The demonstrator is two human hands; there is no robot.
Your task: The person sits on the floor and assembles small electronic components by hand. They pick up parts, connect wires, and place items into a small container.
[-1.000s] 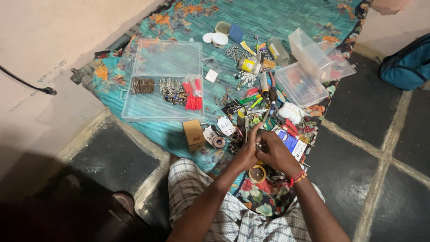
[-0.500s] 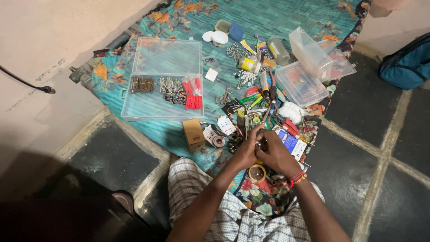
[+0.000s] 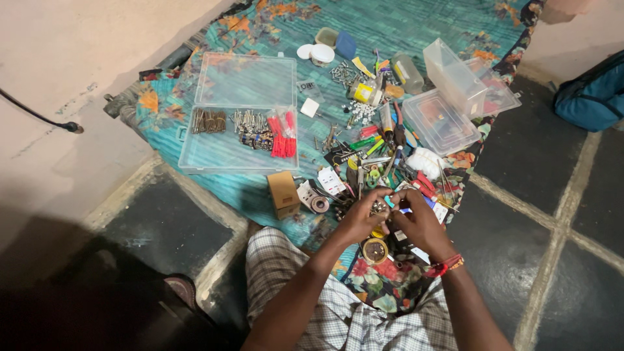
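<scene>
My left hand [image 3: 359,220] and my right hand [image 3: 419,221] meet over the near edge of a floral cloth [image 3: 273,29], just in front of my lap. Between the fingertips of both hands is a small cluster of metal bits [image 3: 377,207], too small to tell apart. The hands hover over a heap of small tools [image 3: 383,159]: pliers, green and red handled pieces, screws. A small round tin [image 3: 374,250] lies right under my hands. A red thread band circles my right wrist.
An open clear compartment box [image 3: 240,123] with screws and red plugs lies at left. A small cardboard box [image 3: 283,193] sits near it. Clear plastic tubs [image 3: 455,97] stand at right, small jars and lids [image 3: 322,52] farther back. A teal bag [image 3: 595,97] rests on the dark tiled floor.
My right hand has shifted slightly right and down, away from the blue card, and the fingertips of both hands now pinch the small metal bits more openly.
</scene>
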